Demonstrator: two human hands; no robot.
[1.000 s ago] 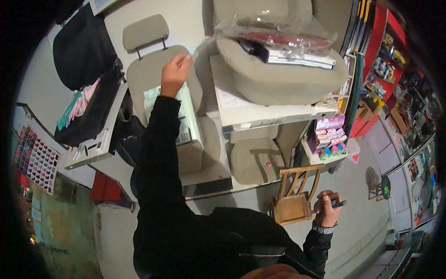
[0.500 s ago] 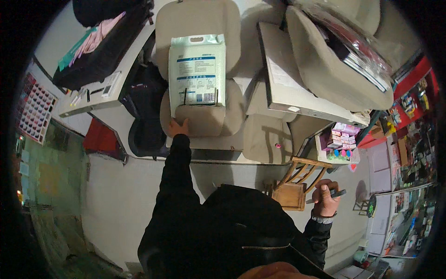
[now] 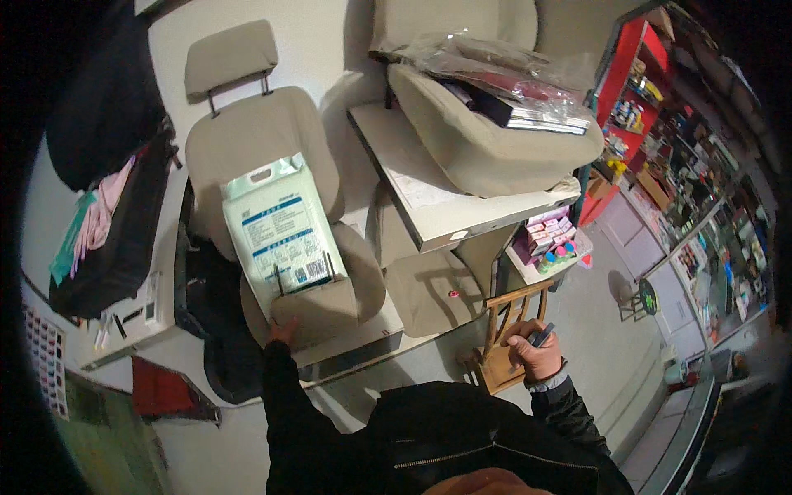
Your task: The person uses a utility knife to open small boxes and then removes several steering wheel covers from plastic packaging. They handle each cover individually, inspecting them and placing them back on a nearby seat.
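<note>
My left hand (image 3: 283, 332) is closed on the lower left corner of a beige headrest (image 3: 322, 313) that lies on a beige car seat (image 3: 264, 136), its two metal prongs pointing up. Some of the fingers are hidden at the headrest's edge. Behind it, a pale green and white plastic package (image 3: 280, 227) with a cut-out handle leans against the seat's backrest. Off to the right, my right hand (image 3: 535, 356) is raised and closed round a slim dark object (image 3: 542, 334) whose kind I cannot make out.
A small wooden chair (image 3: 502, 363) stands below my right hand. A beige seat part (image 3: 511, 157) carrying plastic-wrapped folders rests on a white table (image 3: 462, 223). Small boxes (image 3: 549, 233) sit beyond the chair. At left are a black case (image 3: 124, 239) with pink cloth and a black seat cover (image 3: 219, 313).
The view has turned and shifted, so the seat now appears tilted and further left. My left hand stays at the headrest. My right hand still holds the dark object.
</note>
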